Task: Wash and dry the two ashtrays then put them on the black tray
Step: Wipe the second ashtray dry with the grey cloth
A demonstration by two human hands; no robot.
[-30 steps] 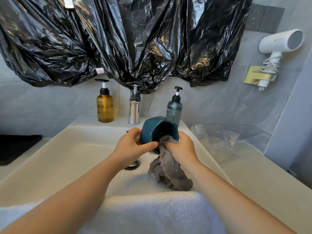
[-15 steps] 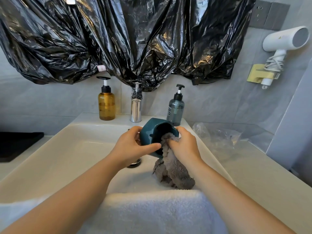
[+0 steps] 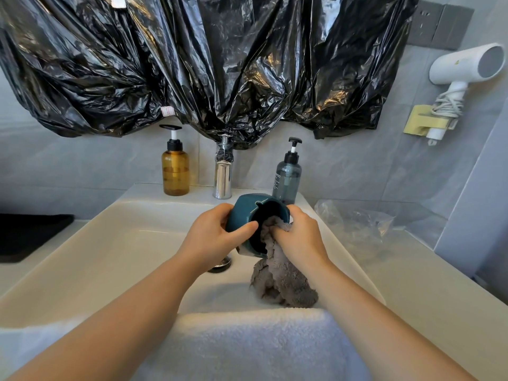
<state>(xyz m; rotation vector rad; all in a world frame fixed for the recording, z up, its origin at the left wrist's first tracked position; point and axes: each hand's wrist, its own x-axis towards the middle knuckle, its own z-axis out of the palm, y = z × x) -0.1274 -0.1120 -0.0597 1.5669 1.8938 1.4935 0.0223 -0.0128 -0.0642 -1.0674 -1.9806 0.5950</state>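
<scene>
While wiping out the hollow of the dark teal, thick-walled round ashtray (image 3: 244,213), grip its outer wall with the left hand (image 3: 211,237), fingers curled behind and thumb laid across the near rim. Right hand (image 3: 299,237): fingers closed round a bunch of the shaggy grey microfibre cloth (image 3: 280,284), pushed into the ashtray's mouth, loose tail hanging toward the basin.

Ashtray position: tipped on its side, mouth toward the wearer, held in the air over the white rectangular sink (image 3: 110,243), just above the chrome drain plug (image 3: 221,264). Judged to be the drying step for one ashtray; second ashtray not in view.

Turn the ashtray with the left hand against the cloth rather than rubbing one spot. Press the cloth into the floor corner and the rim notch, both likely water traps. Work low over the sink: glossy surface, possibly wet, liable to slip. Finish with the outer wall and base.

Once dry, carry left to the flat black tray (image 3: 33,232) on the counter, well apart from the hands. Lift the cloth tail clear of the folded white terry towel (image 3: 247,345) on the near edge.
</scene>
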